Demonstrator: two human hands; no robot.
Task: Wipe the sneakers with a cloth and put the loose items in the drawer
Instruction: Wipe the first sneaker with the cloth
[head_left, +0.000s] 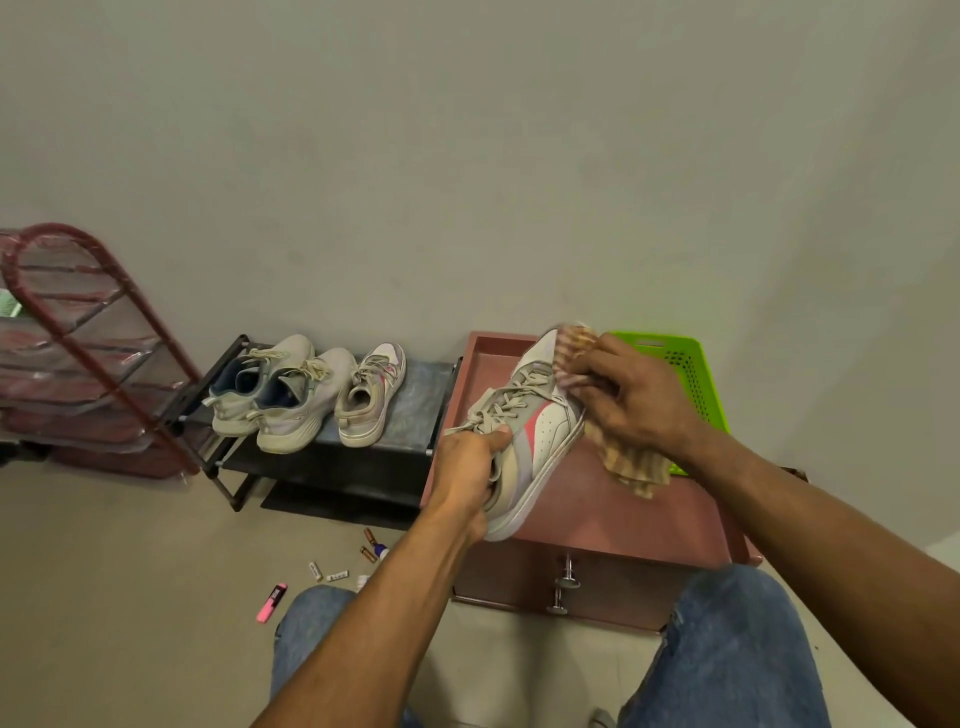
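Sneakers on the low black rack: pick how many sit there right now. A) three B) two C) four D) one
A: three sneakers stand side by side on the black rack, while a fourth sneaker is off the rack, gripped by the left hand and wiped with the cloth in the right hand.

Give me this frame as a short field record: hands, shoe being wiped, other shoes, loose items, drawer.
left hand: grips the held sneaker near the laces and collar
right hand: presses the striped cloth against the sneaker's side
held sneaker: tilted, above the open drawer
other sneakers: three on the low black rack
loose items: pink highlighter, small batteries and other small bits on the floor, none in the drawer
other: green basket behind the right hand; red rack at far left
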